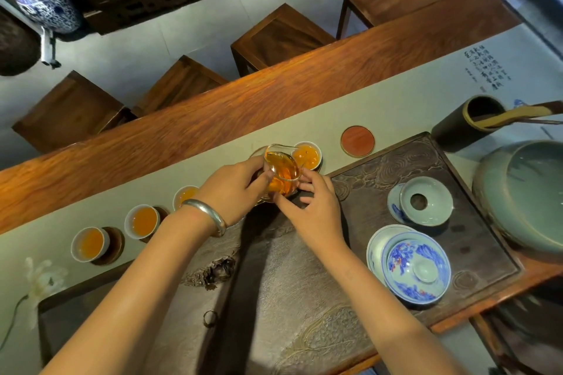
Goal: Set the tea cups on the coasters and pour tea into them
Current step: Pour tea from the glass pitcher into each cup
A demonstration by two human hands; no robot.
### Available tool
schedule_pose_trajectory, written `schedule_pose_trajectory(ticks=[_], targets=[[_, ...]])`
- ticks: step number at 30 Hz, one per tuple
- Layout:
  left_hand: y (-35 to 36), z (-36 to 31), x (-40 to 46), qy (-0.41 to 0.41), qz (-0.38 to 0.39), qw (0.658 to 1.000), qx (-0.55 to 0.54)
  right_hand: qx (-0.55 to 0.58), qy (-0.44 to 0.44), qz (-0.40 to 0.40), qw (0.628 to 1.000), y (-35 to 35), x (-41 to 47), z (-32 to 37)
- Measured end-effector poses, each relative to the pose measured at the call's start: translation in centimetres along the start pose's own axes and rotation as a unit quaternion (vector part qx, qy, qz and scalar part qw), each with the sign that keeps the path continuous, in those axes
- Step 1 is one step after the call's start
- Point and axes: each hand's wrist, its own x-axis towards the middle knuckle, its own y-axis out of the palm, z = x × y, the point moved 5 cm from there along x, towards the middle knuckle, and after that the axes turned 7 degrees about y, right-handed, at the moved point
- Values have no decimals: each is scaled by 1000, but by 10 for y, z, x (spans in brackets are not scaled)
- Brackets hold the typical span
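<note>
My left hand [234, 189] grips a glass pitcher [281, 172] of amber tea, tilted toward a filled white cup [307, 155] just beyond it. My right hand [316, 207] steadies the pitcher's near side with its fingertips. Three more white cups hold tea along the grey runner [213, 137]: one [184, 195] partly behind my left wrist, one [142, 222] and one [90, 244] farther left, each beside or on a dark coaster [111, 245]. A red round coaster [357, 141] lies bare to the right.
A dark carved tea tray [426, 167] carries a celadon lid on a saucer [425, 201] and a blue-and-white gaiwan [414, 268]. A large celadon bowl [524, 192] and a dark tool holder [469, 122] stand at right. Wooden stools line the far side of the table.
</note>
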Motion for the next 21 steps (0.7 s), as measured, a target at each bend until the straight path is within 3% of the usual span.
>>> schedule_pose_trajectory(ticks=[9,14,21], targets=[[1,5,-29,11,-22,999,-45,-37,-49,4,998,-2,-12,13],[2,12,-54,7,-51,990,-128,-54,-78,24,995,4,-24,20],[2,27,-115,2,-126,973,-195,-101,-134,72,983,29,-56,34]])
